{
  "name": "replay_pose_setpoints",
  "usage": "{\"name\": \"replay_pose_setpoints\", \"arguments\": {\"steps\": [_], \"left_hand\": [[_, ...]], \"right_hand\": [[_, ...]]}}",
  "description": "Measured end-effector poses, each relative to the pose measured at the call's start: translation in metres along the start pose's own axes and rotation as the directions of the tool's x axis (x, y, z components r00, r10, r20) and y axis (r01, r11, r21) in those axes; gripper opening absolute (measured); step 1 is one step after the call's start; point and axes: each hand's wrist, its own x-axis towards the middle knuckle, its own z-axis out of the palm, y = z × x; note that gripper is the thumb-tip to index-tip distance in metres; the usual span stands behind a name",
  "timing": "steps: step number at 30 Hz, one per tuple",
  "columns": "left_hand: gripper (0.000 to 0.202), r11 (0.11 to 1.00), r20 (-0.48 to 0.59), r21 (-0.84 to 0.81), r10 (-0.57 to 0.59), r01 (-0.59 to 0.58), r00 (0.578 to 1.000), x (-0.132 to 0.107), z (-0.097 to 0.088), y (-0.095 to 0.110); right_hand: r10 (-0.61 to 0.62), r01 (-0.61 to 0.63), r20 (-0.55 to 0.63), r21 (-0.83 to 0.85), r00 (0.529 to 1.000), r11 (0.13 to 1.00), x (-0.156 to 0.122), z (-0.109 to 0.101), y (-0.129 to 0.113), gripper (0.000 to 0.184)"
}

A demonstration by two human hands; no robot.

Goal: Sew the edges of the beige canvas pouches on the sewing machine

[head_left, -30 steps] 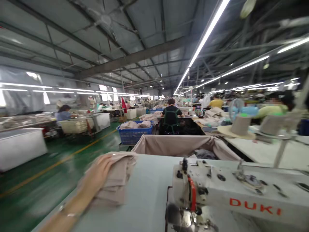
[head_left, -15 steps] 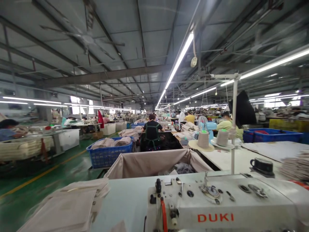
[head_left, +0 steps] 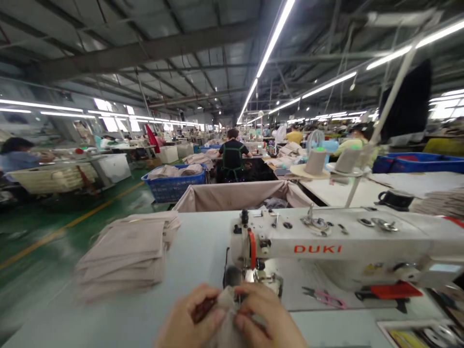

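blue basket [head_left: 174, 188], black mug [head_left: 397, 200]; farther back, probably fan [head_left: 314, 139]

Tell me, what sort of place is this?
Most likely a garment or textile sewing workshop. A DUKI sewing machine stands on the pale worktable, two thread cones stand beyond it, and a stack of beige fabric pieces lies to its left.

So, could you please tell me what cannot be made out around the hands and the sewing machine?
All in the head view:
Much of the beige cloth: covered by the left hand and right hand, and cut off by the bottom edge.
Layers of the fabric stack: too blurred to count.
Bottom of the bin: hidden behind the table.
Text on the sewing machine's display: too small and pale.
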Motion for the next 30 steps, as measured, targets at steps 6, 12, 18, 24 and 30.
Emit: {"name": "replay_pose_setpoints", "arguments": {"steps": [6, 12, 18, 24, 30], "left_hand": [[0.031, 0.923, -0.106, -0.381, -0.105, 0.057, 0.989, -0.016, 0.016, 0.030], [0.027, 0.869, -0.150, -0.495, -0.116, 0.027, 0.982, -0.021, 0.023, 0.028], [0.026, 0.895, -0.164, -0.445, -0.098, 0.015, 0.982, -0.020, 0.024, 0.033], [0.028, 0.994, 0.137, 0.008, -0.110, 0.110, 0.984, -0.021, -0.009, 0.042], [0.008, 0.718, 0.162, 0.692, -0.057, -0.073, 0.985, 0.019, -0.014, -0.015]], "right_hand": [[0.249, -0.273, 0.122, 0.251, 0.961, 0.929, 0.000, -0.025, -0.021, 0.012], [0.270, -0.293, 0.117, 0.321, 0.956, 0.901, 0.000, -0.034, -0.031, 0.013], [0.282, -0.300, 0.104, 0.301, 0.954, 0.905, 0.003, -0.036, -0.034, 0.015], [0.113, -0.186, 0.219, 0.349, 0.969, 0.918, -0.021, 0.006, -0.022, 0.004], [-0.166, 0.204, 0.411, -0.050, 0.896, 0.978, -0.024, 0.074, 0.008, 0.019]]}}
